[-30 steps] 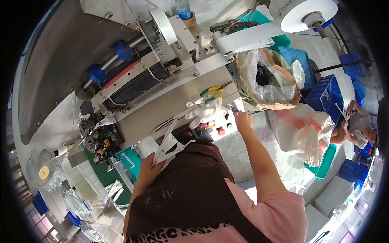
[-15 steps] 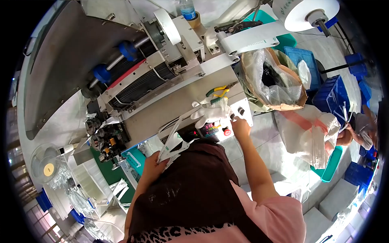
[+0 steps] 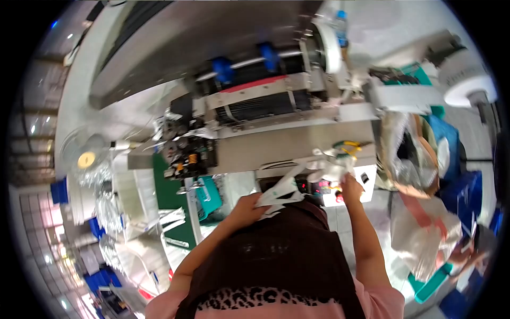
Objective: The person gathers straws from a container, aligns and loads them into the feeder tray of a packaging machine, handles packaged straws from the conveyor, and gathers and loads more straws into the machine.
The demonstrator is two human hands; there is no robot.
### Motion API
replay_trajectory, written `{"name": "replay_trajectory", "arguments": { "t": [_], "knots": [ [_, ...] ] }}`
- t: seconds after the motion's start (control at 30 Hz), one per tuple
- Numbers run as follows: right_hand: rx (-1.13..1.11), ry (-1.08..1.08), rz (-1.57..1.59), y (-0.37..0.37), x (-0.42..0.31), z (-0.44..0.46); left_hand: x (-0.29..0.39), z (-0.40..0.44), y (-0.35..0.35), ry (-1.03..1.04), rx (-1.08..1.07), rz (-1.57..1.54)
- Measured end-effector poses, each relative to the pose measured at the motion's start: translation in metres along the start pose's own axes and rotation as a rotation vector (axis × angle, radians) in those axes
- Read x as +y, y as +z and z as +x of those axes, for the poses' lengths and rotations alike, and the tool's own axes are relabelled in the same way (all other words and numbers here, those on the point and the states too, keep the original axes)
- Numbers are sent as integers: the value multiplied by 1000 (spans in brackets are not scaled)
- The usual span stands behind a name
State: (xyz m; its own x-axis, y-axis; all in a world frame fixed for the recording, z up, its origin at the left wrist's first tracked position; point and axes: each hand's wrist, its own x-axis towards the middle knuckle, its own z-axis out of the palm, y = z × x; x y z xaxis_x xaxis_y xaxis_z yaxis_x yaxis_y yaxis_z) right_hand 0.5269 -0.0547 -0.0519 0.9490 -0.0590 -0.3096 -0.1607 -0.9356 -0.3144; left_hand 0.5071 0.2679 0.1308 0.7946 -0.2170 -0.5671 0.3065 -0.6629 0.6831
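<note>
White printed strips (image 3: 281, 192) are gripped in my left hand (image 3: 248, 210), just in front of the dark apron. My right hand (image 3: 351, 189) is at the control panel (image 3: 367, 182), beside a crumpled white glove (image 3: 330, 167); blur hides what its fingers touch. Behind the glove lie yellow-and-green pliers (image 3: 348, 147) on the metal ledge (image 3: 249, 151) of the machine. Below the glove are a lit red display (image 3: 321, 186) and a red button (image 3: 339, 197).
A white label roll (image 3: 467, 80) hangs at upper right, above an open bag (image 3: 409, 159) and a white sack (image 3: 425, 234). Dark mechanical parts (image 3: 186, 154) and a teal basket (image 3: 208, 198) are on the left. Another person's arm (image 3: 467, 260) shows at far right.
The view has turned, and the machine now looks nearly level. My left hand has brought the strips closer to the panel. My right hand has shifted from the panel's knobs towards the glove.
</note>
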Motion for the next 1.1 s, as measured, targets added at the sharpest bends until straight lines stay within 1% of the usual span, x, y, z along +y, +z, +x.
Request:
{"name": "replay_trajectory", "arguments": {
  "t": [0.03, 0.1, 0.13, 0.2, 0.23, 0.3, 0.37, 0.4, 0.5, 0.53, 0.57, 0.6, 0.63, 0.67, 0.7, 0.77, 0.8, 0.83, 0.87, 0.9, 0.93, 0.97, 1.03, 1.07, 1.1],
  "knots": [
    [-24, 51, 2, 3, -2, 2, 3, -1, -2, 30, 16, 68],
    [-21, 75, -61, 4, -4, 1, 11, -2, -6, -52, -36, -34],
    [85, 44, -69, 9, -3, -2, 10, -3, -6, -67, -12, -39],
    [92, 103, -60, 10, -10, 0, 4, 0, -2, 45, 15, 18],
    [100, 135, -66, 17, -6, 2, 0, 2, 1, 36, 24, 18],
    [113, 143, -40, 21, -6, 0, 1, 11, 6, 198, 6, 98],
    [141, 149, 2, 20, -5, -3, 5, 17, 11, 201, -11, 102],
    [91, 186, 5, 18, -6, -2, 8, 20, 15, 233, -26, 97],
    [118, 183, 6, 9, -10, -6, 10, 24, 24, 269, -60, 76],
    [-10, 220, 1, 0, -10, -6, 12, 24, 25, 196, -67, -27],
    [-60, 227, -32, -22, -23, -12, 16, 24, 24, 123, -71, -130],
    [67, 138, 19, -28, -30, -21, 21, 22, 20, 130, -56, -134],
    [190, 48, 73, -31, -37, -32, 27, 16, 16, -48, -60, -383],
    [32, 2, 254, -33, -47, -43, 29, 12, 13, -229, -69, -631],
    [-128, -41, 435, -35, -60, -55, 25, 12, 15, -227, -63, -632],
    [-400, -265, 929, -49, -105, -81, 13, 19, 24, -235, 26, -1260],
    [-484, -283, 1164, -57, -129, -92, 12, 20, 26, -211, 66, -1317],
    [-567, -297, 1398, -63, -149, -98, 7, 19, 25, -209, 66, -1323],
    [-570, -297, 1390, -67, -164, -99, 2, 17, 24, -162, 4, -1226],
    [-503, -361, 1362, -71, -179, -96, -3, 15, 23, -114, -56, -1129],
    [-431, -426, 1331, -73, -189, -92, -3, 16, 24, -165, 9, -913],
    [-423, -431, 1323, -75, -196, -88, -10, 15, 24, -153, 7, -916],
    [-490, -365, 1108, -82, -208, -77, -25, 14, 23, 344, 90, -401],
    [-432, -299, 1195, -77, -215, -76, -15, 4, 11, 175, 125, -407],
    [-420, -239, 1397, -74, -224, -74, -28, 2, 6, 118, 130, -345]
  ]
}}
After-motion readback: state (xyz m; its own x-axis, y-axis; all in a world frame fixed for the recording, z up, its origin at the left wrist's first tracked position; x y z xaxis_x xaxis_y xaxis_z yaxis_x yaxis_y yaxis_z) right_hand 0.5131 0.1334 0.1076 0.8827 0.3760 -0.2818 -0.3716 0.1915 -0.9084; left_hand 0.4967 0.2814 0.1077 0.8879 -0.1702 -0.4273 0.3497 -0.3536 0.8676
